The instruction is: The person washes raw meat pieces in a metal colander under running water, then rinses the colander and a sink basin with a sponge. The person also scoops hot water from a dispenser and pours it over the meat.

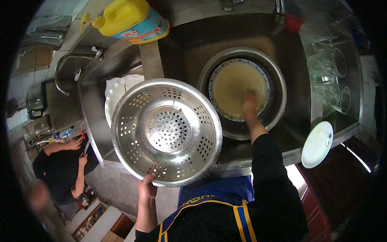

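Observation:
My left hand (148, 188) grips the near rim of a stainless steel colander (195, 145), tilted so its perforated inside shows. A few small dark bits cling to its inner wall. Fingers of my right hand (249, 106) dip into cloudy, yellowish liquid; what they touch is hidden and the hand is blurred. Around that liquid runs the blue-patterned rim of a dish (213, 79), which sits inside a round metal basin (281, 75). The basin stands in a stainless steel sink (297, 90). Behind the colander, a white scalloped dish (113, 87) is partly covered.
A yellow jug with a pump (136, 22) lies across the sink divider (151, 59). A curved faucet (59, 71) reaches over the left basin. Glass mugs (328, 63) and a white plate (317, 145) rest at the right edge. Another person (60, 163) works at far left.

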### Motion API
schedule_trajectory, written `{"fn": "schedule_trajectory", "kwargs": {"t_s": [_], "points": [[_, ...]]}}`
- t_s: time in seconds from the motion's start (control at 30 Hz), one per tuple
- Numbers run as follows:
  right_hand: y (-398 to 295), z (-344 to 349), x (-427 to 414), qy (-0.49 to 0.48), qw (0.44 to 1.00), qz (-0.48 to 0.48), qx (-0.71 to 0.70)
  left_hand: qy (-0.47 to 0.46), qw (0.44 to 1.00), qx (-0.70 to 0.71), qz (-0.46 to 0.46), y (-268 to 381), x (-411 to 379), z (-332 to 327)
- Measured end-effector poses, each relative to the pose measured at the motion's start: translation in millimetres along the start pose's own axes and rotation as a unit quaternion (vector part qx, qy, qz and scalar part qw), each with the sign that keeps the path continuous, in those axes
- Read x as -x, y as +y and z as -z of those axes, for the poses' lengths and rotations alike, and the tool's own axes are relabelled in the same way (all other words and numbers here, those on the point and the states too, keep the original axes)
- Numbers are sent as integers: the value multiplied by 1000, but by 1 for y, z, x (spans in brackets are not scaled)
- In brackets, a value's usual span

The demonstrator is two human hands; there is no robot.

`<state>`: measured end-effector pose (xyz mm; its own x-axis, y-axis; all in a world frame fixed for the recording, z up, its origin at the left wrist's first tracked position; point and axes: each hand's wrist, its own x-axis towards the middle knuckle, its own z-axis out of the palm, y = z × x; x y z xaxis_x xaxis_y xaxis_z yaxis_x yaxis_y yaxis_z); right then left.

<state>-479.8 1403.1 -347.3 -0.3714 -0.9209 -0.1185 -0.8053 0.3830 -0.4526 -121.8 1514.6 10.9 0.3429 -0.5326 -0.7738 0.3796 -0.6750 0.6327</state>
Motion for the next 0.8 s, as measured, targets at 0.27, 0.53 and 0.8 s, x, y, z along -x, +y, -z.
{"fn": "schedule_trajectory", "kwargs": {"t_s": [0.27,0.53,0.8], "points": [[-45,63,-61,-308,884,-179,-303,46,998,-15,28,-23,2,-13],[-241,221,-47,-129,779,593,-155,20,988,-152,11,-7,-12,-4],[-206,173,65,-352,719,541,259,-27,994,-77,-72,-12,-27,-20]]}}
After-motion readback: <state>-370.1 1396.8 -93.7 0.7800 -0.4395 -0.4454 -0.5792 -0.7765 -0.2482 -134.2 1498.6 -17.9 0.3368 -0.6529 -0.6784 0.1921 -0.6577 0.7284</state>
